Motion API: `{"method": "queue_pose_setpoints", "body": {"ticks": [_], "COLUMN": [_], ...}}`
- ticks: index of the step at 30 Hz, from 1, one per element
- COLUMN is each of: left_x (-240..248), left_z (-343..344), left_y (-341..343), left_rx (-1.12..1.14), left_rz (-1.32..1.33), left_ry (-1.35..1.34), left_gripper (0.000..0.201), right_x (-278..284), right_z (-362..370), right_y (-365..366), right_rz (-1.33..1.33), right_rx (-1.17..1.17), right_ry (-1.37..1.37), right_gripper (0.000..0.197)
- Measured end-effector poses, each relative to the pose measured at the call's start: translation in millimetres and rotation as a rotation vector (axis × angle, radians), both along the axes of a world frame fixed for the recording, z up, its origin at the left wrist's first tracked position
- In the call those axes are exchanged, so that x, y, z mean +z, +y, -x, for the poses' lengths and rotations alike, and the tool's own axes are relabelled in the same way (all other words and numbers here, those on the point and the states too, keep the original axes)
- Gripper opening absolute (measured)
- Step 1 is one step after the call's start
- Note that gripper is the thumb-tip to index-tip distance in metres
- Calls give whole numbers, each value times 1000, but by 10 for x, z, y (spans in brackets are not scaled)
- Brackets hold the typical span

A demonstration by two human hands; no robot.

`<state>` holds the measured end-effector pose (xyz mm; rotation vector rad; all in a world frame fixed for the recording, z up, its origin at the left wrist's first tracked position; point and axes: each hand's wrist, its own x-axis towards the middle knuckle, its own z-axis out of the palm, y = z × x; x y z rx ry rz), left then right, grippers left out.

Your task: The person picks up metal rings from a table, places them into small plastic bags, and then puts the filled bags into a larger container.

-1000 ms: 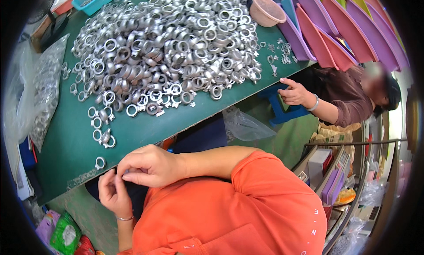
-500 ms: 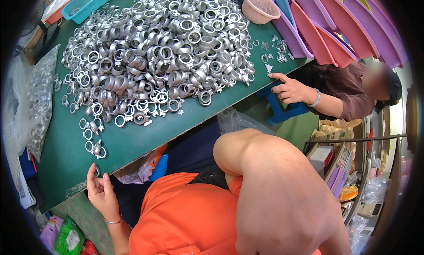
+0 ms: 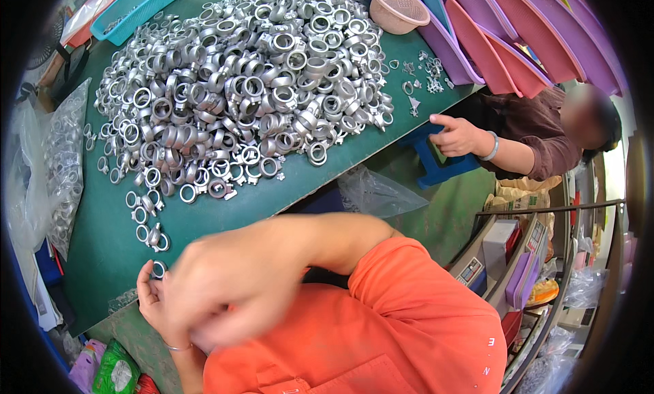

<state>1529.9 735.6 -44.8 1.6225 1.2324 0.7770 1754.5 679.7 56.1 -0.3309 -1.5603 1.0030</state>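
Near ring (image 3: 161,267): silver metal, on the green table (image 3: 102,258) at its near edge, just beside the left hand (image 3: 151,304)
Left fingers: bent, slightly apart; partly covered, so cannot tell if they hold anything
Right hand (image 3: 225,285): blurred, in front of the left; cannot tell its fingers' opening or hold
Loose rings (image 3: 156,233): short row, beyond the near one
Ring heap (image 3: 245,87): farther back, across the table

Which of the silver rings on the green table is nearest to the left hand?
The lone ring near the front edge of the table, beside the left hand; the small group and large pile lie farther away.
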Motion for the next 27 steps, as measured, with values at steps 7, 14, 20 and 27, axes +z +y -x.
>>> {"method": "queue_pose_setpoints", "body": {"ticks": [7,14,20,27], "left_x": [78,5,39,17], "left_z": [-75,-14,-57,-21], "left_y": [-72,-29,-7,50], "left_rx": [-26,-5,5,34], "left_rz": [-27,-16,-25,26], "left_ry": [-108,-103,-89,-101], "left_gripper": [36,34,29,26], "right_x": [-819,-717,-697,-1030], "right_z": [508,-235,-1887,-2559], "right_y": [280,-118,-1142,-1671], "right_rz": [-234,-170,268,592], "right_rx": [-706,-995,-2088,-2056], "right_ry": [-924,-604,-731,-1071], "right_gripper": [17,22,12,14]}}
